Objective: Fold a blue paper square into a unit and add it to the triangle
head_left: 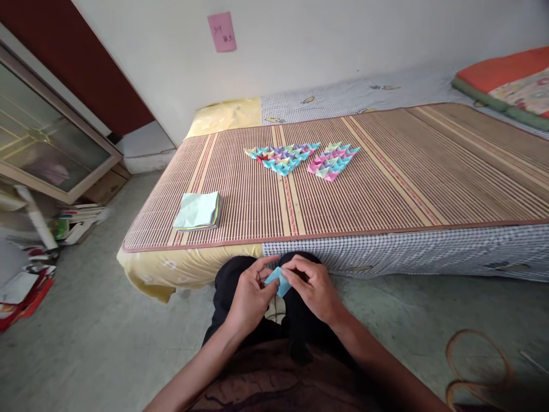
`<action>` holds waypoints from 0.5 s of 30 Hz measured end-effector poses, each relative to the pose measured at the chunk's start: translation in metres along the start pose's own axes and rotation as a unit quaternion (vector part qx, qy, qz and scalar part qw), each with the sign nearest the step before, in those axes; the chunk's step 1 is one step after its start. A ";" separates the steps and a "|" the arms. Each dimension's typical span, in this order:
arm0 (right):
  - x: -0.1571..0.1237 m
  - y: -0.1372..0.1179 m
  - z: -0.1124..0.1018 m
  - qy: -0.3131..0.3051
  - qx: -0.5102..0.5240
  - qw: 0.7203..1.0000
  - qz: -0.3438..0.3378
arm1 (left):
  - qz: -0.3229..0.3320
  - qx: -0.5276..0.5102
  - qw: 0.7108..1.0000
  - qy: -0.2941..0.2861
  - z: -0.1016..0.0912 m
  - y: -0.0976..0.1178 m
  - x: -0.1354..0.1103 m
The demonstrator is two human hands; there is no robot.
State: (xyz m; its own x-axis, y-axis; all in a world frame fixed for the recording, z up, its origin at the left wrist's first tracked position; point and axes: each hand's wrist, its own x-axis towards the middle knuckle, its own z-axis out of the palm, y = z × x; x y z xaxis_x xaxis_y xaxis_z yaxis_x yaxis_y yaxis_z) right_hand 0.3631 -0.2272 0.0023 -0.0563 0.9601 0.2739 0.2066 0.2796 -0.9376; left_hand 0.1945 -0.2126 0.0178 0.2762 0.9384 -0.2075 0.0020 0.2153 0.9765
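Observation:
My left hand point(251, 294) and my right hand point(315, 286) meet over my lap, both pinching a small light-blue folded paper piece point(277, 280) between fingertips. On the bamboo mat point(386, 171) ahead lie two flat arrangements of folded paper units: a triangular multicoloured one point(283, 155) and a smaller pink-and-blue one point(333, 161) to its right. A stack of square paper sheets point(198, 211), pale green on top, rests near the mat's front left corner.
The mat covers a low bed with a checked sheet point(407, 252) and yellow corner point(184, 269). Folded orange bedding point(506, 80) sits far right. A glass-door cabinet point(47, 137) and scattered books point(34, 252) are left. A looped cord point(476, 366) lies on the floor at right.

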 end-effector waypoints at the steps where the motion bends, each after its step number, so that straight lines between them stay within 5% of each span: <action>1: -0.001 0.001 0.002 0.008 -0.017 1.000 -0.015 | 0.003 0.009 1.000 0.002 0.000 0.000 0.000; 8: -0.003 0.004 0.008 0.050 -0.105 0.989 -0.088 | 0.031 0.085 0.996 0.023 0.002 0.006 -0.002; 15: -0.004 0.002 0.009 0.101 -0.101 0.986 -0.084 | -0.070 -0.053 0.996 -0.017 0.005 0.008 0.001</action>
State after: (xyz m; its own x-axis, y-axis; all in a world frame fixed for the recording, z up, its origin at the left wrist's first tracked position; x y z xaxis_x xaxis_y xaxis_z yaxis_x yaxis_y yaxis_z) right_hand 0.3549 -0.2307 -0.0031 0.0860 0.8744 0.4776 0.4024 0.4080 -0.8195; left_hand 0.1991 -0.2115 0.0253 0.3132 0.8880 -0.3366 -0.0584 0.3718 0.9265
